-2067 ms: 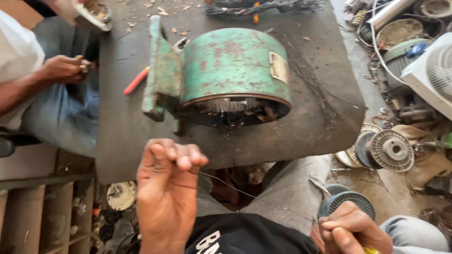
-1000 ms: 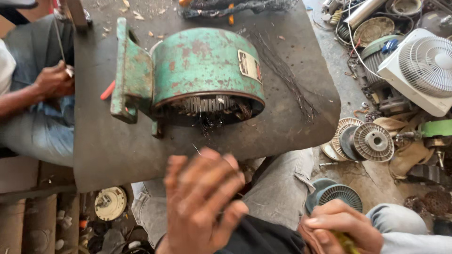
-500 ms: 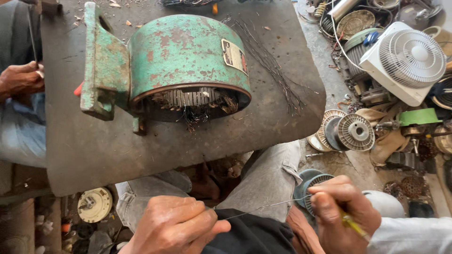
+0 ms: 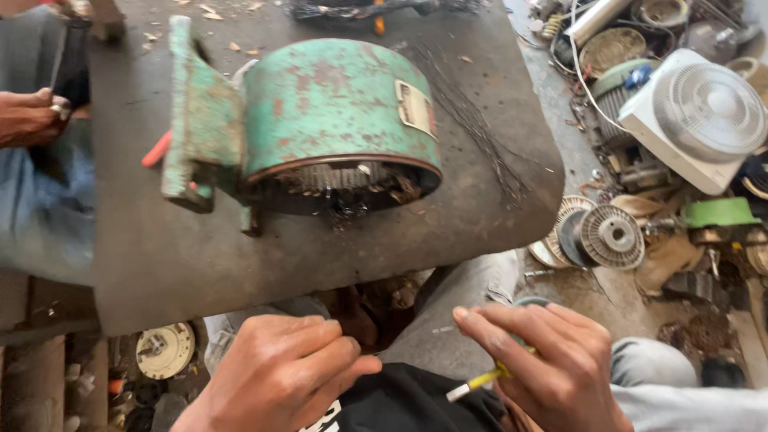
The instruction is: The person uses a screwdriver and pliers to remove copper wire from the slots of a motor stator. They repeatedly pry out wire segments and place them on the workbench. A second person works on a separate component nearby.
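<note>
Rust-flecked green motor housing [image 4: 336,120], dark grey table [image 4: 200,264], yellow-white tool [image 4: 480,382].

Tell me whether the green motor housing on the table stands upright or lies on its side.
On its side. The green motor housing rests on its curved wall on the dark table, its open end facing the camera and showing the windings inside.

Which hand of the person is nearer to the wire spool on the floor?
Right. The right hand is just below-left of the wire spool; the left hand is far across, over the lap.
</note>
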